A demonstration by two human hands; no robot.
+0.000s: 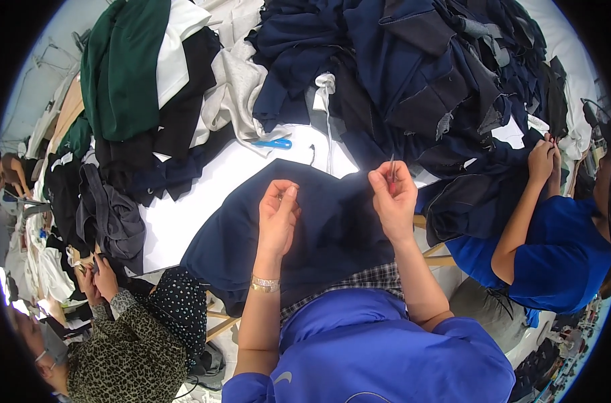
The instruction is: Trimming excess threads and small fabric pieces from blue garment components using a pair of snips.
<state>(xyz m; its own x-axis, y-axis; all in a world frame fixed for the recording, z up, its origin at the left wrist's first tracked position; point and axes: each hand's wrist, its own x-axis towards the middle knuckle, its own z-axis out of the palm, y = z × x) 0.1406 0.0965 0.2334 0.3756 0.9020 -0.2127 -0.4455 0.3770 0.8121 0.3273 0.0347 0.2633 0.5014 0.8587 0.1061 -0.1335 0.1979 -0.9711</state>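
Note:
My left hand (280, 215) is raised over a dark navy fabric piece (325, 228), thumb and forefinger pinched together. Whatever lies between those fingertips is too small to make out. In my right hand (401, 205) is a small pointed tool (392, 181) with a red part and a thin metal tip directed away from me; its exact kind is unclear. The navy fabric spreads from the white table over my lap, below both hands. Neither hand visibly grips that fabric.
Navy garments (386, 74) are heaped at the far side, with green cloth (127, 67) and pale grey cloth (235, 87) farther left. A blue plastic tool (273, 144) lies on the white table (174, 232). Co-workers sit close: a patterned sleeve (137, 336) left, a blue sleeve (547, 248) right.

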